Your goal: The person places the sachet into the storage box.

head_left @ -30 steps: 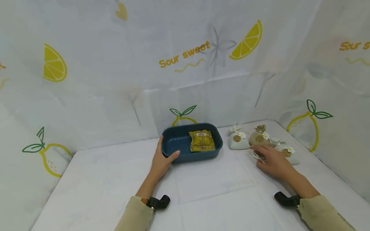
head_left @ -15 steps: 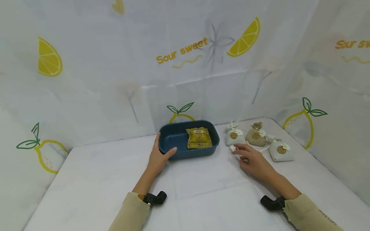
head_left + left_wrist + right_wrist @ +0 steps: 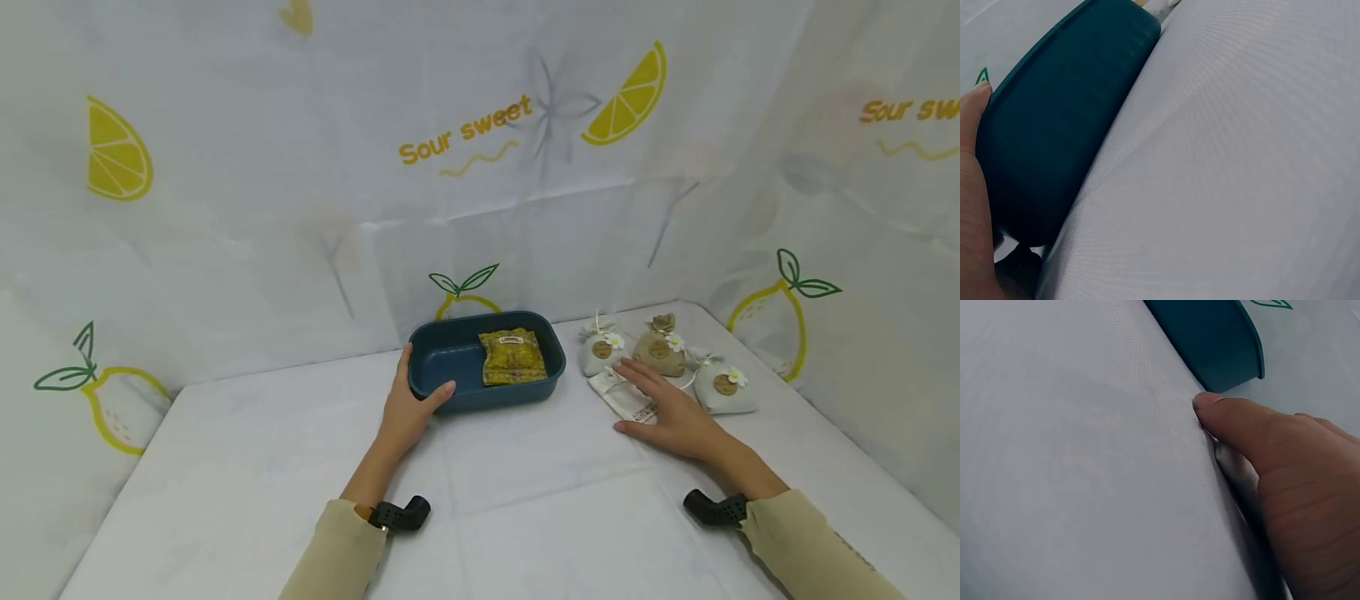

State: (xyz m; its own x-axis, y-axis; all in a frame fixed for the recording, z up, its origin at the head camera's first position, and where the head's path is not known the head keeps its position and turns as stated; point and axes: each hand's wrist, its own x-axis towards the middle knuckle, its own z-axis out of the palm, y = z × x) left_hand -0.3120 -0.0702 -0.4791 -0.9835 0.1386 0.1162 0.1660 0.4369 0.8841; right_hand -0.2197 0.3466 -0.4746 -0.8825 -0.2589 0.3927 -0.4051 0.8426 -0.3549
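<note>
Right hand: laid over the white bag, fingers extended, thumb held apart; no pinch is seen now, though the bag was being gripped half a second ago.
White bag: has been shifted leftward, out from among the sachets; now laid flat on the table, print showing, right of the bin and outside it, just in front of the left pale sachet.
Meaning: the shift is judged ended or paused, the bag let go of or nearly so; it is more exposed than before.
Left hand: kept spread against the bin's left end, fingers along the outer wall, thumb by the front rim; the bin is apparently only being steadied.
Bin: stood on the table near the backdrop; the packet is held in its right half, unmoved.
Other sachets: tan sachet and right pale sachet are left behind and beside the right hand.
Hidden: the bag's right part is covered by the right hand; finger pressure cannot be told.
Wrist views: bin cut off in both; bag hardly made out in the right one; left hand cropped at the edge.
Print: too small to be read in full.
</note>
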